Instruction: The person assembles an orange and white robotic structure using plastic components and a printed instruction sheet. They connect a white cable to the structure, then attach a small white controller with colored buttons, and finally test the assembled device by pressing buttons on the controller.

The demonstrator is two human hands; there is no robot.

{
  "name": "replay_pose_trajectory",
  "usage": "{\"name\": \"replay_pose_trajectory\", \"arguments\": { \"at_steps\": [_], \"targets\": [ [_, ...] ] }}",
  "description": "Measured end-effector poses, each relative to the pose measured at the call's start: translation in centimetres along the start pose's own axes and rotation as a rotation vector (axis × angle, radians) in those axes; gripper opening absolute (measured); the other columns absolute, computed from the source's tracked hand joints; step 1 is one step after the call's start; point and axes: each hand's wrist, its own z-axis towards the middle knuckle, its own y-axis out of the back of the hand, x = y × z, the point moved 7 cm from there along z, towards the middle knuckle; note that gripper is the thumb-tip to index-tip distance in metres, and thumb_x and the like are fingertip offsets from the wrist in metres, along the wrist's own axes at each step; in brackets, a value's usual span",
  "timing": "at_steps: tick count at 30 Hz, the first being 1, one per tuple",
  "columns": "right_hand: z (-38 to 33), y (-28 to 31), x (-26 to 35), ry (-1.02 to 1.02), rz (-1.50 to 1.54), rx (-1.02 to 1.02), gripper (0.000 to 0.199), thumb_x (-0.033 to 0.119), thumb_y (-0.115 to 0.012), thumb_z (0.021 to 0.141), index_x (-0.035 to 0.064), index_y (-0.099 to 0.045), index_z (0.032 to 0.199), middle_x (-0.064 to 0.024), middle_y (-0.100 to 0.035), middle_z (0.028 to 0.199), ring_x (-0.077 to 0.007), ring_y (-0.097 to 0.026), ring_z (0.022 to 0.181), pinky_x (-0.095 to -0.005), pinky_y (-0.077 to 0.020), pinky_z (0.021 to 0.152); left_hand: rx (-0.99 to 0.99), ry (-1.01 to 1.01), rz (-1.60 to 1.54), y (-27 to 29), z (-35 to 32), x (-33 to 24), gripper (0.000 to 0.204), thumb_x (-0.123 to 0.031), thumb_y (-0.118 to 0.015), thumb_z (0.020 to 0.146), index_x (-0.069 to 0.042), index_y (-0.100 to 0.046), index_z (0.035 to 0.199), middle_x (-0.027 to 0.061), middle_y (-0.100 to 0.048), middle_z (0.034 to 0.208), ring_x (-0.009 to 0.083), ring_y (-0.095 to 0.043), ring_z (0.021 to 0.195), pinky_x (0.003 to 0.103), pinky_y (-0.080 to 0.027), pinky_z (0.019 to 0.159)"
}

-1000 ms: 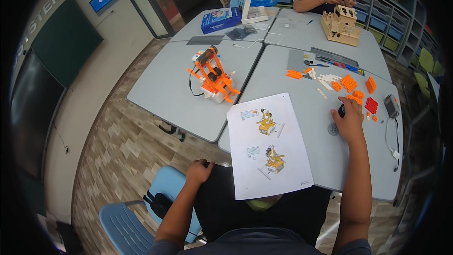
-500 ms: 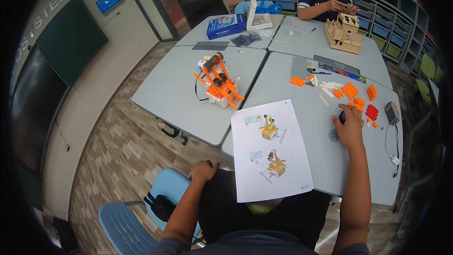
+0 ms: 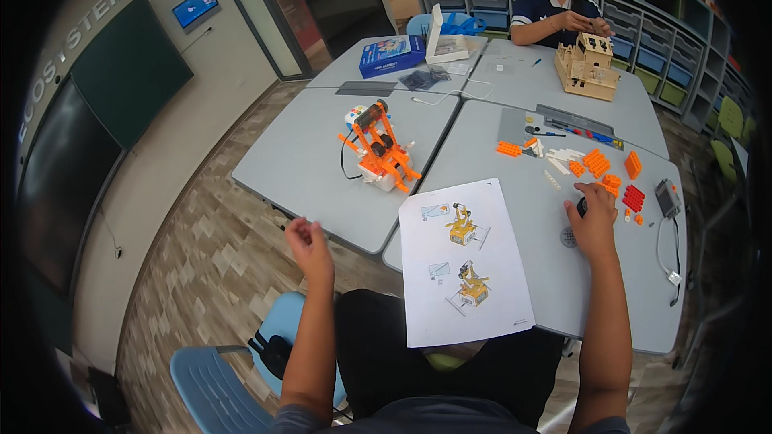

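My right hand [image 3: 596,221] rests on the table at the right, its fingers curled around a small black part [image 3: 582,206] that they partly cover. A grey round piece with holes [image 3: 568,237] lies beside its wrist side. My left hand [image 3: 310,247] is raised off the near table edge, fingers loosely bent and apart, with nothing visible in it. Between my arms a printed sheet [image 3: 466,265] with two pictures of a yellow model overhangs the table edge. Beyond it stands an orange and white brick-built model [image 3: 380,149] with black wheels and a cable.
Orange bricks [image 3: 596,163], white beams [image 3: 560,157] and red bricks [image 3: 634,197] lie past my right hand. A grey module with a cable [image 3: 667,198] is at the right edge. Across the table a person handles something behind a wooden model [image 3: 587,68]. A blue box [image 3: 392,56] stands far left.
My left hand has lifted from my lap and moved up and left toward the table edge. My right hand stays at the black part. The view has shifted slightly.
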Motion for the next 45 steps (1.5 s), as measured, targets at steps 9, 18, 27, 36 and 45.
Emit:
{"name": "replay_pose_trajectory", "arguments": {
  "at_steps": [9, 18, 27, 36, 45],
  "targets": [
    [0.1, 0.0, 0.1, -0.009, 0.025, 0.026, 0.037, 0.020, -0.078, 0.089, 0.0115, -0.069, 0.124, -0.0082, -0.060, 0.125, -0.0285, -0.050, 0.126, -0.0468, -0.0347, 0.108, 0.407, 0.046, 0.363, -11.8, 1.4, -1.2, 0.084, -0.032, -0.089, 0.082, -0.002, -0.046, 0.147, 0.0105, -0.055, 0.120, 0.0197, -0.055, 0.102, 0.033, -0.050, 0.085],
    [-0.1, 0.2, 1.0, 0.017, 0.035, 0.020, 0.038, 0.018, -0.079, 0.087, 0.0111, -0.070, 0.123, -0.0073, -0.060, 0.125, -0.0267, -0.051, 0.123, -0.0443, -0.0345, 0.108, 0.614, -0.027, 0.295, -14.7, 2.0, 1.5, 0.116, -0.041, -0.093, 0.075, 0.009, -0.029, 0.158, 0.0241, -0.047, 0.149, 0.0313, -0.052, 0.132, 0.044, -0.045, 0.110],
    [0.0, 0.1, 0.8, 0.016, 0.012, 0.013, 0.036, 0.019, -0.080, 0.087, 0.0113, -0.070, 0.121, -0.0070, -0.061, 0.123, -0.0261, -0.051, 0.122, -0.0436, -0.0351, 0.107, 0.462, -0.030, 0.551, -13.7, 1.2, -0.7, 0.094, -0.039, -0.095, 0.072, 0.006, -0.050, 0.140, 0.0168, -0.056, 0.115, 0.0306, -0.056, 0.105, 0.041, -0.050, 0.093],
    [0.0, 0.1, 0.9, 0.021, 0.013, 0.017, 0.034, 0.018, -0.078, 0.089, 0.0113, -0.070, 0.122, -0.0066, -0.061, 0.122, -0.0275, -0.051, 0.124, -0.0453, -0.0355, 0.107, 0.625, -0.165, 0.664, -14.6, -1.1, -3.7, 0.056, -0.040, -0.089, 0.080, 0.001, -0.062, 0.109, 0.0081, -0.060, 0.081, 0.0241, -0.059, 0.076, 0.038, -0.050, 0.071],
    [0.0, -0.2, 0.5, 0.023, 0.032, 0.018, 0.037, 0.019, -0.079, 0.086, 0.0111, -0.070, 0.121, -0.0076, -0.061, 0.125, -0.0268, -0.050, 0.124, -0.0447, -0.0342, 0.108, 0.818, -0.434, 0.554, -15.7, -2.7, -4.4, 0.035, -0.034, -0.081, 0.087, -0.008, -0.067, 0.107, 0.0068, -0.062, 0.082, 0.0243, -0.061, 0.078, 0.038, -0.050, 0.068]
  ]
}}
